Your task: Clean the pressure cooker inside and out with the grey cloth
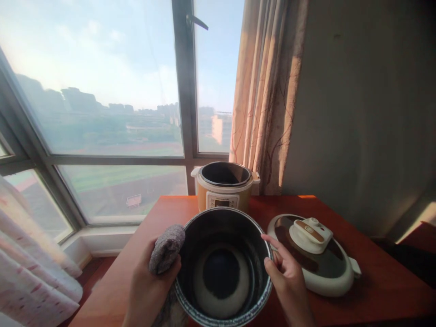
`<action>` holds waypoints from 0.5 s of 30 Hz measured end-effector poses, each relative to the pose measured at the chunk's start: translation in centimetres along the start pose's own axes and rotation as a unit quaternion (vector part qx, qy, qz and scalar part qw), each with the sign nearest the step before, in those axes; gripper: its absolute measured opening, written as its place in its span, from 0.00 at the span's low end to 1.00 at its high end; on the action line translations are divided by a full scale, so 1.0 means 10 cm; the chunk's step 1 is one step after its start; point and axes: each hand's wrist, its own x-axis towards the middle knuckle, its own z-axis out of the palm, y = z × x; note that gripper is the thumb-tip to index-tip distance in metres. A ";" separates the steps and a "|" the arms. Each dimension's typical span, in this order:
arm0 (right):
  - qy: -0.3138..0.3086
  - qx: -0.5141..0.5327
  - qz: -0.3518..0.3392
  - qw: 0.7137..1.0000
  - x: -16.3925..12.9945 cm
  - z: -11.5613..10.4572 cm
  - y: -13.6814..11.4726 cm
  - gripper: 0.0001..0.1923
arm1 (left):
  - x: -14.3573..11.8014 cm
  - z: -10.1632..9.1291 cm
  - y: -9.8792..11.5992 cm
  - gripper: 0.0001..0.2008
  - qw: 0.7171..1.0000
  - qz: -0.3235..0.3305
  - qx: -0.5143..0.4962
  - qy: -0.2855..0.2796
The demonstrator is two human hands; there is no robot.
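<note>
Tall windows (116,81) with grey frames fill the left and far side of the room, showing a pale sky, hazy buildings and green ground outside. To their right hangs a beige curtain (264,91), then a dim grey wall (361,113); a 2nd curtain (32,268), whitish with reddish marks, falls at the near left. Below stands a reddish-brown table (384,286). At its far edge sits a cooker body (202,195), uncovered and dark inside, with white handles at its left and right and a control panel (223,201) facing near.

Nearer, at the middle, is a dark round pot (221,229), its mouth tipped toward the viewer, with a pale ring around a black centre on its bottom. Whether its base touches the table cannot be told. The left hand (148,279) grips a bunched grey cloth (166,250) against the pot's left rim. The right hand (288,272) holds the right rim, thumb and forefinger at its edge. Right of the pot, a white-rimmed lid (335,259) lies on the table, its handle (311,234) upward.
</note>
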 end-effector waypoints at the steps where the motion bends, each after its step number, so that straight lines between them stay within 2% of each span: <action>1: -0.002 0.000 0.003 1.000 0.01 0.00 0.05 0.28 | 0.00 0.02 -0.03 0.14 1.000 -0.001 -0.005 -0.004; 8: 0.023 -0.005 0.036 0.999 0.10 0.00 0.29 0.27 | 0.00 0.16 -0.16 0.13 0.999 0.019 -0.004 -0.048; 15: 0.035 -0.021 0.024 0.999 0.16 0.00 0.26 0.27 | 0.03 0.29 -0.25 0.14 0.998 0.020 -0.020 -0.049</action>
